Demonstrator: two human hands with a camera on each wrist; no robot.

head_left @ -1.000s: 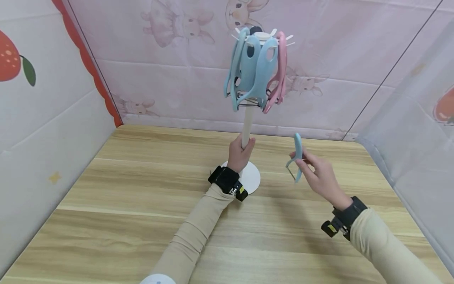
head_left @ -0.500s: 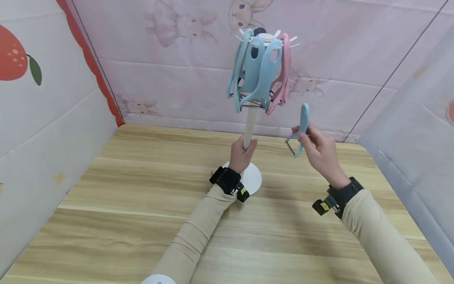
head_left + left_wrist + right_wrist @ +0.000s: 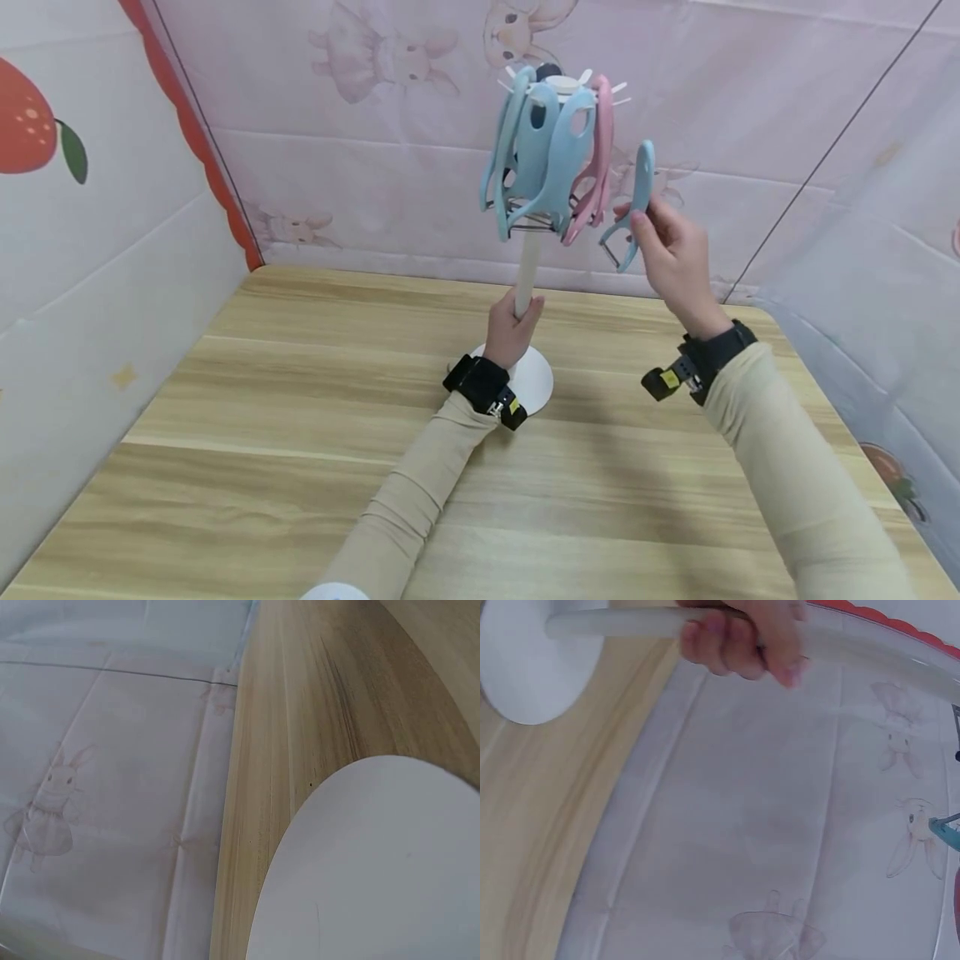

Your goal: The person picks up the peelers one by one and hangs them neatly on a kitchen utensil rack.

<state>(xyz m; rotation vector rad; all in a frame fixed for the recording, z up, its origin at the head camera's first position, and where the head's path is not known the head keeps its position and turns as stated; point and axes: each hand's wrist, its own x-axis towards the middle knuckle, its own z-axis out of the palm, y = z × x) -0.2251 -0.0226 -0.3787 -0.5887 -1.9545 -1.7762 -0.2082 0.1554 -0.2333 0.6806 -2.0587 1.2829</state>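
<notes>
My left hand (image 3: 512, 329) grips the white pole (image 3: 528, 271) of a stand, low down above its round base (image 3: 536, 387). In the right wrist view, the left hand's fingers (image 3: 739, 649) curl round that pole. Light blue Y-shaped peelers (image 3: 566, 158) and pink ones (image 3: 602, 158) hang from white hooks round the stand's top, blades down. My right hand (image 3: 675, 254) pinches another light blue peeler (image 3: 643, 179) between thumb and fingers. It is upright, handle end up, a little right of the pink peelers and apart from them.
A wooden table (image 3: 247, 433) carries the stand. Behind it hangs a pink rabbit-print cloth (image 3: 390, 192), with pale printed cloth (image 3: 112, 250) at the left and more at the right. A white round thing (image 3: 335, 592) shows at the bottom edge.
My right hand has raised the peeler from low over the table to beside the hanging peelers. The left hand keeps its grip on the pole, and the stand stays in place.
</notes>
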